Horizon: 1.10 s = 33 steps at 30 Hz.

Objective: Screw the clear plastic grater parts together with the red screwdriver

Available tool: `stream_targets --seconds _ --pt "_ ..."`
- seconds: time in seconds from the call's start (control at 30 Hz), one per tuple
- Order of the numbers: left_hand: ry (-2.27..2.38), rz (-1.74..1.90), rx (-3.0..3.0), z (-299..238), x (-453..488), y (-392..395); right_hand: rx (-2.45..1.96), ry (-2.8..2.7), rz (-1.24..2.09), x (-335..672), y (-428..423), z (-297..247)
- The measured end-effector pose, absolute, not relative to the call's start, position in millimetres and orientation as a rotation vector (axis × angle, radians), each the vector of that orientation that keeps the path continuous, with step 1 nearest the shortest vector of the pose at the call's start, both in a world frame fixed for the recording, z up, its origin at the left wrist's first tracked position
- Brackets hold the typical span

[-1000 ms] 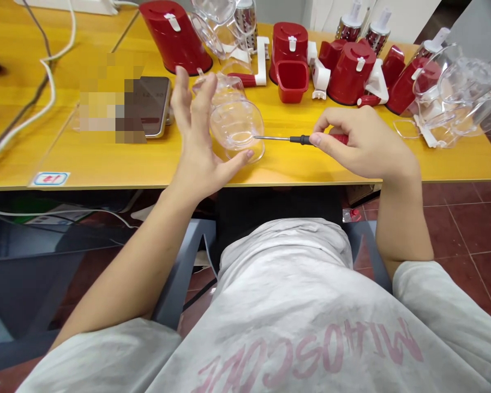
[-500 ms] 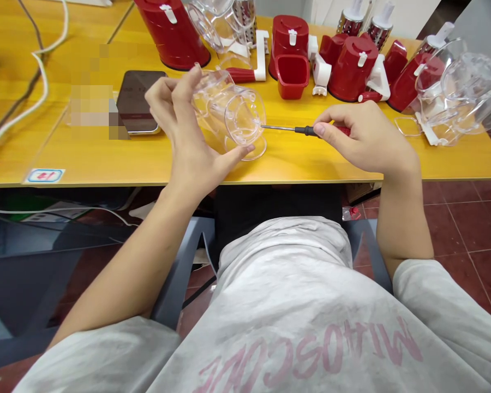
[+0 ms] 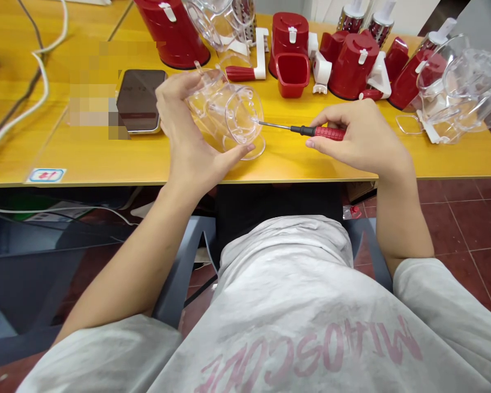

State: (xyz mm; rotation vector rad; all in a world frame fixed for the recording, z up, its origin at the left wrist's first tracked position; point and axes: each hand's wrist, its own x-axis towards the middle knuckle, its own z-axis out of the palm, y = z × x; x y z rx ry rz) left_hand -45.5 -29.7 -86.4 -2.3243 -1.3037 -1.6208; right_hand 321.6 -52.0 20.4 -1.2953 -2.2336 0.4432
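My left hand (image 3: pixel 192 136) is wrapped round a clear plastic grater housing (image 3: pixel 215 112), which lies on its side over the table with its round end facing right. Its thumb stretches along the lower rim. In my right hand (image 3: pixel 360 136) is a screwdriver (image 3: pixel 306 130) with a red and black handle, held between thumb and fingers. The shaft points left, and its tip meets the middle of the housing's round end. Whether a screw sits at the tip is too small to tell.
Behind the hands stand red grater bases (image 3: pixel 290 33), a red hopper (image 3: pixel 293 76) and a white crank with a red handle (image 3: pixel 241 73). More clear housings (image 3: pixel 470 87) are at the right. A phone (image 3: pixel 142 101) lies left, near white cables (image 3: pixel 45 82). The yellow table's front edge (image 3: pixel 294 179) runs before me.
My right hand's fingers have loosened and shifted along the screwdriver, so more of its red handle shows. The housing and screwdriver have moved slightly left; my left fingers have changed their hold.
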Motion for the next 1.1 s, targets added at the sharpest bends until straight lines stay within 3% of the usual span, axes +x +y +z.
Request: stream_targets --seconds 0.7,1.1 --pt "-1.400 -1.545 -2.315 -86 -47 -36 -1.433 -2.461 0.552 301 -62 23" --pt "-1.517 -1.572 -2.396 -77 -45 -39 -1.556 -2.506 0.318 282 -90 40"
